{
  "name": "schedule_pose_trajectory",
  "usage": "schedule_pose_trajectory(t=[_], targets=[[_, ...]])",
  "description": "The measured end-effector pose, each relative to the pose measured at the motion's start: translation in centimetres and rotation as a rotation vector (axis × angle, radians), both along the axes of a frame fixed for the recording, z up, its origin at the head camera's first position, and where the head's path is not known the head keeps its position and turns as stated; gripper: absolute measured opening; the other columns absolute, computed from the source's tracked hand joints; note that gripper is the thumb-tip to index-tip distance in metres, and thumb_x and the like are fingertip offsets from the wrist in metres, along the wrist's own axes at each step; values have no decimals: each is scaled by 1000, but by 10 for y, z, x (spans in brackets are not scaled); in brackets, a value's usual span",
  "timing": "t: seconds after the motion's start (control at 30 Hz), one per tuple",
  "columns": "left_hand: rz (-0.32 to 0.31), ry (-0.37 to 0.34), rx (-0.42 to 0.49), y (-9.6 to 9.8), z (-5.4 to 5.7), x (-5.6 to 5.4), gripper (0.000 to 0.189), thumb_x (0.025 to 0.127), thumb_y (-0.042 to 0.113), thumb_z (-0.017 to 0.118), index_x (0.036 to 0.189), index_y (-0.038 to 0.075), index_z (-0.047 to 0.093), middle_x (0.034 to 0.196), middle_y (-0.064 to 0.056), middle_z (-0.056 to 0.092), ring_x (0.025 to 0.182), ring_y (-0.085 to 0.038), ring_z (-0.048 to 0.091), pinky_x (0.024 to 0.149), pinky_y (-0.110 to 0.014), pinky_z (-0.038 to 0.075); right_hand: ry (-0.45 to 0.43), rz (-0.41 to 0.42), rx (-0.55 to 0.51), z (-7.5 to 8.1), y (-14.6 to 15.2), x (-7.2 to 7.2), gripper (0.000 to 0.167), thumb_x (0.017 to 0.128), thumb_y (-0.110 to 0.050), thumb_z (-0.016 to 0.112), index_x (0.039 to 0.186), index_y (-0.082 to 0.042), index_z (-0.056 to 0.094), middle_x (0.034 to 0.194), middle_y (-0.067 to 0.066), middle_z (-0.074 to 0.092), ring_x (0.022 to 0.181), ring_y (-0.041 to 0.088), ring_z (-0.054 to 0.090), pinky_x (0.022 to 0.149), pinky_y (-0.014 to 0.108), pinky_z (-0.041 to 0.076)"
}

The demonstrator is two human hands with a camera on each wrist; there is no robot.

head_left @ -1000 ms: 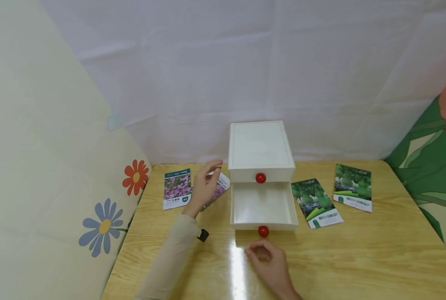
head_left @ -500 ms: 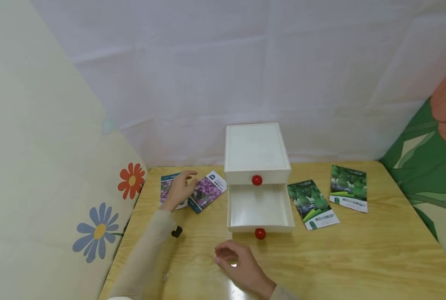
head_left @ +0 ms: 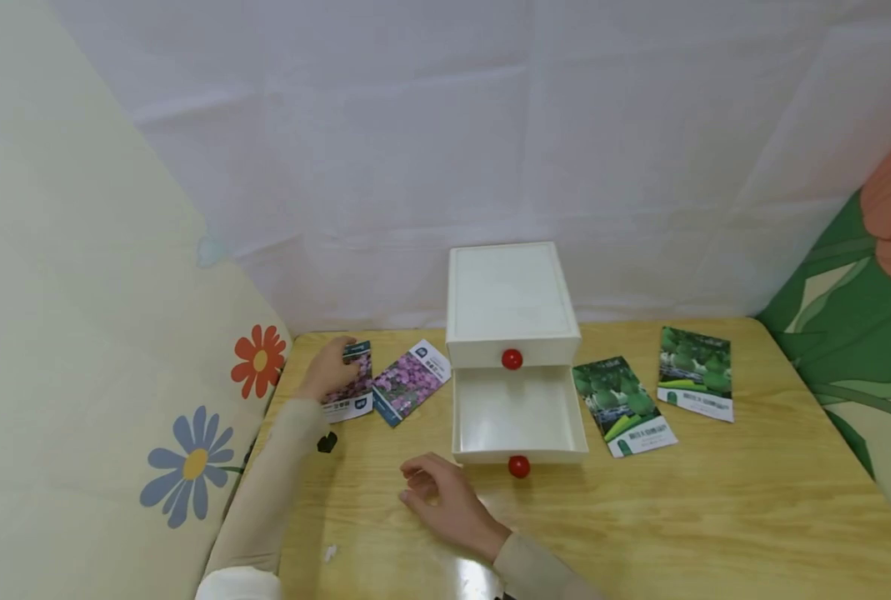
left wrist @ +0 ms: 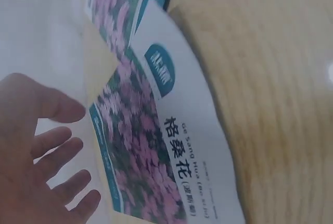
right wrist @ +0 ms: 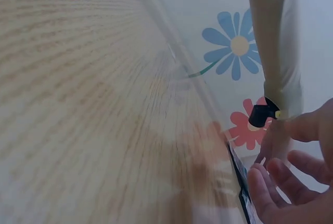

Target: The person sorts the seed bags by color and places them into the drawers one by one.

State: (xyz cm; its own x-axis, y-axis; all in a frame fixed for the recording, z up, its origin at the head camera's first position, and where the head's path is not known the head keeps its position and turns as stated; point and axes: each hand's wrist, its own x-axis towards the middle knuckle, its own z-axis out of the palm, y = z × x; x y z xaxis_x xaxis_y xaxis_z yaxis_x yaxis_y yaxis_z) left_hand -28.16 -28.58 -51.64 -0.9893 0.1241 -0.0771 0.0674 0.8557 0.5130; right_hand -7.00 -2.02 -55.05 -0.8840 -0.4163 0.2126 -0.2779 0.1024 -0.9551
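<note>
My left hand (head_left: 328,371) is over the left pink-flower seed packet (head_left: 355,392), covering its left part. In the left wrist view, relaxed, spread fingers (left wrist: 62,153) lie beside that packet (left wrist: 140,146) and grip nothing. A second pink-flower packet (head_left: 412,383) lies slanted to its right. My right hand (head_left: 448,504), loosely curled and holding nothing, hovers over the table in front of the white drawer box (head_left: 513,292). The lower drawer (head_left: 516,412) is pulled out, with nothing seen inside; the upper drawer (head_left: 538,352) is closed.
Two green seed packets lie right of the box, a nearer one (head_left: 625,404) and a farther one (head_left: 696,371). Each drawer has a red round knob (head_left: 518,466). White cloth (head_left: 385,167) stands behind the wooden table (head_left: 678,517); a flower-printed panel (head_left: 115,292) borders its left.
My left hand has moved left, from the slanted packet to the left packet, uncovering the slanted one. My right hand has shifted left, away from the lower drawer's knob.
</note>
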Motion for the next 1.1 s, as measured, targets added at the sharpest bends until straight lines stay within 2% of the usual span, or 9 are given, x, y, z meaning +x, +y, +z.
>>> schedule_pose_trajectory(t=[0.1,0.2,0.4,0.57,0.77,0.83,0.93,1.0,1.1], targets=[[30,-56,-15,-10,-6,-5,67,91,21,62,151,3,37,153,-23,41,139,-43,41,113,-62,37,26,0,17,0,-10,-6,30,93,-13,70,120,-3,62,115,18,65,101,32,67,89,31,59],[46,-81,-31,-16,-12,-9,71,90,26,62,152,3,35,153,-24,41,137,-43,42,115,-62,34,45,-12,45,1,-20,-11,30,92,-12,70,120,-4,61,115,17,65,102,30,66,89,27,58],[62,-49,-121,-17,-12,-8,76,82,30,67,149,6,41,151,-23,42,134,-45,43,111,-68,27,92,-50,130,5,-36,-17,33,93,-15,70,123,-8,59,116,11,64,102,23,65,89,28,58],[66,-50,-175,-20,-12,-4,76,83,32,70,149,8,41,153,-23,38,134,-47,41,109,-69,26,57,-82,181,8,-50,-24,38,92,-16,69,127,-7,57,120,13,61,105,23,64,92,25,56],[86,-75,-176,-26,-9,4,81,81,38,76,146,6,42,150,-27,37,133,-50,36,108,-71,25,-10,-66,226,12,-62,-28,41,93,-21,68,130,-9,55,124,13,58,108,23,62,93,25,54],[85,-95,-171,-28,-7,6,82,80,42,77,144,3,44,145,-28,41,130,-50,39,106,-70,29,-38,-61,232,15,-61,-28,41,93,-22,69,130,-10,55,124,13,58,108,22,62,93,25,54],[112,-153,-125,-33,-7,7,78,82,45,78,138,0,47,134,-26,50,119,-44,50,101,-61,43,-64,-59,225,17,-59,-28,42,93,-23,69,129,-9,55,124,13,58,108,22,62,92,26,55],[141,-199,-80,-37,-6,9,71,85,43,77,133,-1,48,126,-25,55,108,-37,56,91,-51,51,-64,-70,203,17,-59,-28,40,93,-21,69,128,-7,56,123,14,59,107,23,63,91,26,56],[191,-258,12,-42,-5,12,58,91,33,73,129,-2,48,125,-27,57,102,-33,59,81,-42,56,-62,-108,166,16,-58,-29,36,92,-17,68,125,-6,58,121,15,61,103,20,65,89,24,56]])
